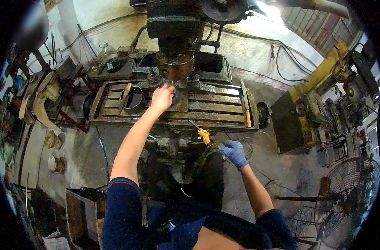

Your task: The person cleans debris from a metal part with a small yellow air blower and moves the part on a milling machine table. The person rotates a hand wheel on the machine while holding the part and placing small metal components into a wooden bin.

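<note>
My bare left hand [162,98] reaches over the slotted machine table [217,107], just below the brown spindle head [175,66] of a milling machine. Its fingers are curled together beside a dark part under the spindle; what they grip is hidden. In a blue-grey glove, my right hand [234,154] is in front of the table, low and to the right. Its fingers are closed at a thin coiled hose [210,150]. A yellow air blow gun [204,135] with a thin nozzle hangs just left of that hand, by the table's front edge.
A round dark pan [132,99] with a yellow-handled brush [125,93] sits on the table's left. A yellow-handled file [248,114] lies at its right end. A yellow machine [296,108] and a large fan [348,200] stand right; a wooden box [79,216] is lower left.
</note>
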A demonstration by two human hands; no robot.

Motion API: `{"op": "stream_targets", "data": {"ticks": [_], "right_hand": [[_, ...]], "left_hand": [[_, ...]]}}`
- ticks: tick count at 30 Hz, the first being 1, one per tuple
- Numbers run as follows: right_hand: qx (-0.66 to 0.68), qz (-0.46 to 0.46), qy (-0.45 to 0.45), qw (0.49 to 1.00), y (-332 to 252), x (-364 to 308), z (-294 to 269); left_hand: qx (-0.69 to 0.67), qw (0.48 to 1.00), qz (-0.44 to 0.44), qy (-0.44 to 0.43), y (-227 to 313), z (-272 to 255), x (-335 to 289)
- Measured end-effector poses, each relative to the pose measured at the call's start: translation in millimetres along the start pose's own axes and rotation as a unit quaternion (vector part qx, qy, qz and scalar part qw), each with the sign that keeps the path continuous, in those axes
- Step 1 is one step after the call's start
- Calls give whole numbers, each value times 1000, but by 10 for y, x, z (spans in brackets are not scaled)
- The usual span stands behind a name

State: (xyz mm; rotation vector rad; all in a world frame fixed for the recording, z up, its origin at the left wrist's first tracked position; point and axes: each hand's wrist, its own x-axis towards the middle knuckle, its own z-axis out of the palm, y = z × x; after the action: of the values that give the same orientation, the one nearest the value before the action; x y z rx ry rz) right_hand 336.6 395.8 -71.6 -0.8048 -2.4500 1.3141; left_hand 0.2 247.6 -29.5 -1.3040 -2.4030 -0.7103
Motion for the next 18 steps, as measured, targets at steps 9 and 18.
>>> {"op": "stream_targets", "data": {"ticks": [9,18], "right_hand": [[14,27,20,999,57,-118,-302],[-61,-160,194,966,-1378,186,-1321]], "left_hand": [[64,996,-46,40,49,147,119],[-1,978,-204,-35,-6,80,251]]}}
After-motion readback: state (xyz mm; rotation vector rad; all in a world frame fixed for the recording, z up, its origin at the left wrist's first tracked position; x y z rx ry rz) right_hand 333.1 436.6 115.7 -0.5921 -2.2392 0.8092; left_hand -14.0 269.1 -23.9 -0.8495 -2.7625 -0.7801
